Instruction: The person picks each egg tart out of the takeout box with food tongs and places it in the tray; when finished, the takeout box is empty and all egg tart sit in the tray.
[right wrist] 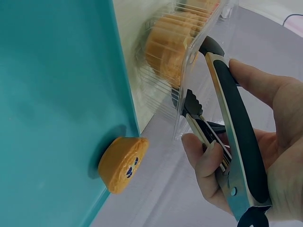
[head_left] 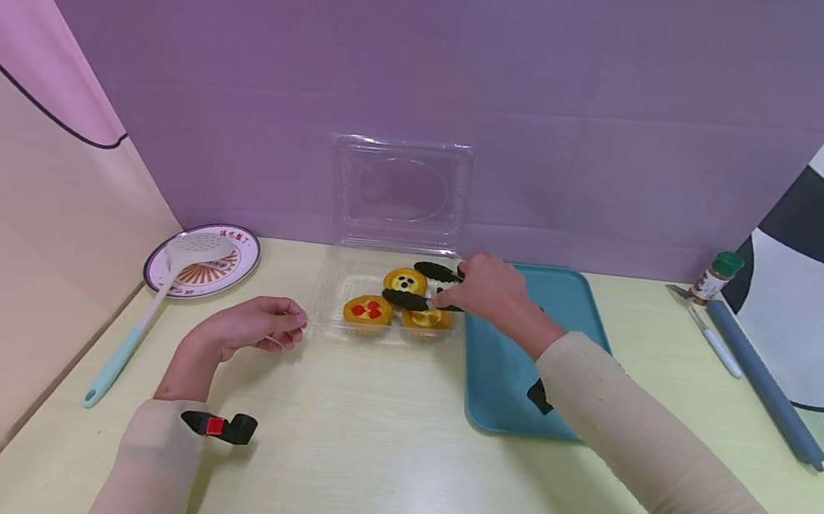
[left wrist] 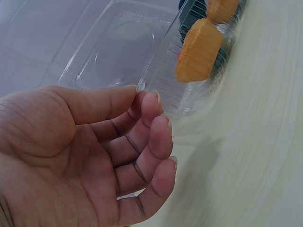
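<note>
Holding parted tongs (right wrist: 236, 123) near the back edge of the tabletop (head_left: 361, 453), right grip (head_left: 495, 289) could topple crowded tarts (head_left: 367, 310) — left grip (head_left: 261, 329) pinching box (head_left: 336, 276).

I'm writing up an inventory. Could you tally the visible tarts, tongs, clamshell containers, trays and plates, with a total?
Tarts: 4 (three in the clamshell container, one on the blue tray)
Tongs: 1
Clamshell container: 1
Blue tray: 1
Printed plate: 1
Total: 8
</note>
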The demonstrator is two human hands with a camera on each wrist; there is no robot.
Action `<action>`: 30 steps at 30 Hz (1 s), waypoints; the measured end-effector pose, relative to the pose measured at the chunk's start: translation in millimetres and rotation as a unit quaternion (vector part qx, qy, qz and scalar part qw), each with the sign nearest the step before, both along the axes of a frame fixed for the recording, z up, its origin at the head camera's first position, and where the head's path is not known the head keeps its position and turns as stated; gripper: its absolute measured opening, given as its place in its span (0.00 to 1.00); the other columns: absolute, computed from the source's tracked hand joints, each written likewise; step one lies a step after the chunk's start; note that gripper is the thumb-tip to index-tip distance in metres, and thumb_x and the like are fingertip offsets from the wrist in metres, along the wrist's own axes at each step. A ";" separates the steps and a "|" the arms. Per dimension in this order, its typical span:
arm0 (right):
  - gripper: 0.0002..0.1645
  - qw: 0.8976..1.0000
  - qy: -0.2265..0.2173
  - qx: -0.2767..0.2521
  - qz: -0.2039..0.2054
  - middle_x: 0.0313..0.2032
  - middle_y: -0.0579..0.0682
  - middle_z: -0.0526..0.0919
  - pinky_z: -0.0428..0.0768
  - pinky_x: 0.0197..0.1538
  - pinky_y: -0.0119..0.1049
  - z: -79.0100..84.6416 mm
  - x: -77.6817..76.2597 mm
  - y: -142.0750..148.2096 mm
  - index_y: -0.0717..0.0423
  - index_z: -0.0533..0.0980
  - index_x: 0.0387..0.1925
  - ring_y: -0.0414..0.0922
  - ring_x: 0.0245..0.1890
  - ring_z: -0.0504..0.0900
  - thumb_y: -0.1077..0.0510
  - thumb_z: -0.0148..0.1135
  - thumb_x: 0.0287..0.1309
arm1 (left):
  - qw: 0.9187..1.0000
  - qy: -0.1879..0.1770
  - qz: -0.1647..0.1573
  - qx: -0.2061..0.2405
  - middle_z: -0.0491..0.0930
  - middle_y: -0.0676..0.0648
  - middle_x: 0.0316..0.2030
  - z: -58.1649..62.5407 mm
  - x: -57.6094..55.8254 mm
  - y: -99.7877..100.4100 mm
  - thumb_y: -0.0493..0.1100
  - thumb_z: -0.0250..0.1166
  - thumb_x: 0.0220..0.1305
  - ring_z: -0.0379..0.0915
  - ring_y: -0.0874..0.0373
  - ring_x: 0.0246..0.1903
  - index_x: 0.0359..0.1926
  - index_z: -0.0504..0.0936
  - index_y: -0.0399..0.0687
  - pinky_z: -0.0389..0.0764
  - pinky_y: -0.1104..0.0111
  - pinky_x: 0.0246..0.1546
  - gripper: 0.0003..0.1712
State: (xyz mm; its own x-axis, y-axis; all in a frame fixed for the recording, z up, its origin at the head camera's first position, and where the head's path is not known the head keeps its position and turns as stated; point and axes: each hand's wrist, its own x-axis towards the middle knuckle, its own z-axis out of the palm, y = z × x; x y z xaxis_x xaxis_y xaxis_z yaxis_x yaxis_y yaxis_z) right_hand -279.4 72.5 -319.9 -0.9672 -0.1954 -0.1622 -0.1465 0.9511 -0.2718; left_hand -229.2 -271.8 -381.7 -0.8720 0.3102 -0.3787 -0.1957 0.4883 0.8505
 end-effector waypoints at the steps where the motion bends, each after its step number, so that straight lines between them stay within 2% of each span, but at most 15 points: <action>1: 0.32 1.000 -0.002 0.000 0.001 0.20 0.44 0.65 0.61 0.20 0.35 -0.5 -0.3 -0.2 0.53 0.81 0.36 0.41 0.18 0.66 0.30 0.72 0.49 | 1.000 -0.001 0.002 -0.001 0.78 0.49 0.35 -0.1 -0.1 -0.1 0.46 0.55 0.76 0.75 0.56 0.36 0.50 0.73 0.35 0.79 0.64 0.44 0.16; 4: 0.30 1.000 -0.008 0.007 0.006 0.19 0.43 0.62 0.61 0.21 0.35 -2.2 -1.4 -1.4 0.51 0.76 0.27 0.41 0.19 0.65 0.30 0.70 0.50 | 1.000 0.000 -0.002 -0.003 0.78 0.49 0.35 -0.7 -0.1 -0.3 0.46 0.55 0.76 0.75 0.56 0.36 0.51 0.72 0.34 0.79 0.63 0.44 0.17; 6: 0.29 1.000 -0.012 0.009 0.007 0.21 0.45 0.66 0.62 0.21 0.35 -3.4 -2.1 -2.1 0.51 0.76 0.27 0.42 0.19 0.67 0.30 0.70 0.51 | 1.000 -0.002 0.000 -0.006 0.78 0.49 0.35 -1.5 -0.3 -0.7 0.46 0.54 0.76 0.75 0.56 0.36 0.51 0.72 0.34 0.79 0.63 0.44 0.17; 8: 0.29 1.000 -0.014 0.008 0.007 0.27 0.47 0.74 0.65 0.22 0.35 -4.4 -2.6 -2.5 0.52 0.81 0.36 0.42 0.21 0.70 0.31 0.69 0.52 | 1.000 0.000 -0.002 -0.007 0.78 0.48 0.36 -2.2 -0.5 -1.2 0.46 0.54 0.77 0.75 0.56 0.36 0.51 0.72 0.33 0.78 0.63 0.45 0.18; 10: 0.33 1.000 -0.013 0.004 0.005 0.36 0.49 0.80 0.68 0.22 0.35 -5.2 -2.8 -2.5 0.52 0.82 0.49 0.43 0.22 0.73 0.31 0.69 0.53 | 1.000 0.000 -0.002 -0.008 0.78 0.48 0.36 -2.6 -0.8 -1.4 0.46 0.54 0.77 0.75 0.56 0.37 0.52 0.72 0.33 0.78 0.63 0.45 0.18; 13: 0.38 1.000 -0.012 0.000 0.003 0.42 0.51 0.82 0.70 0.23 0.35 -6.0 -3.2 -2.2 0.52 0.79 0.58 0.43 0.24 0.75 0.32 0.69 0.54 | 1.000 0.002 -0.004 -0.008 0.78 0.48 0.36 -2.0 -0.8 -1.3 0.46 0.54 0.77 0.75 0.56 0.37 0.51 0.72 0.33 0.78 0.63 0.45 0.18; 17: 0.39 1.000 -0.009 0.001 0.007 0.36 0.50 0.81 0.68 0.22 0.35 -6.5 -3.6 -1.3 0.51 0.79 0.59 0.43 0.24 0.74 0.31 0.68 0.55 | 1.000 0.003 -0.004 -0.007 0.78 0.48 0.35 -0.7 -1.0 -0.8 0.46 0.54 0.77 0.75 0.56 0.37 0.51 0.72 0.33 0.78 0.63 0.45 0.17; 19: 0.41 1.000 -0.005 -0.003 0.007 0.37 0.49 0.81 0.68 0.21 0.34 -6.7 -3.4 -0.6 0.52 0.77 0.62 0.43 0.23 0.74 0.31 0.68 0.55 | 1.000 0.001 -0.003 -0.007 0.78 0.48 0.35 -0.3 -1.2 -0.5 0.46 0.54 0.77 0.75 0.56 0.37 0.51 0.72 0.34 0.78 0.63 0.45 0.17; 22: 0.44 1.000 -0.005 -0.011 0.006 0.34 0.49 0.80 0.65 0.20 0.34 -6.9 -3.0 0.5 0.51 0.75 0.66 0.41 0.19 0.68 0.31 0.68 0.55 | 1.000 0.000 -0.003 -0.008 0.78 0.49 0.35 -0.2 -1.3 -0.2 0.47 0.54 0.77 0.75 0.56 0.37 0.51 0.72 0.34 0.78 0.63 0.45 0.17; 26: 0.44 1.000 -0.004 -0.026 0.002 0.19 0.45 0.70 0.57 0.19 0.34 -6.6 -2.3 1.4 0.50 0.73 0.67 0.40 0.14 0.57 0.32 0.68 0.54 | 1.000 -0.002 -0.001 -0.008 0.79 0.48 0.36 -1.4 -1.8 -1.2 0.47 0.54 0.77 0.75 0.56 0.37 0.51 0.72 0.34 0.79 0.64 0.45 0.18; 30: 0.44 0.999 0.006 -0.037 0.000 0.14 0.43 0.66 0.56 0.18 0.34 -5.9 -1.2 2.4 0.50 0.74 0.66 0.40 0.13 0.54 0.32 0.69 0.54 | 1.000 -0.005 0.002 -0.006 0.79 0.48 0.36 -2.6 -2.5 -1.8 0.46 0.55 0.76 0.75 0.56 0.36 0.51 0.72 0.33 0.79 0.64 0.44 0.18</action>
State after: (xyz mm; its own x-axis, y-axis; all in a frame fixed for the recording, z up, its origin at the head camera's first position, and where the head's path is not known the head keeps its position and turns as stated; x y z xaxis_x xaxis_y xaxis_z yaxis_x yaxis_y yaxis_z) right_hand -280.7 74.8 -325.9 -0.9690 -0.2072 -0.1346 -0.1512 0.9281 -0.3403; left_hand -231.7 -273.6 -384.3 -0.8695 0.3027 -0.3904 -0.2055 0.4971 0.8430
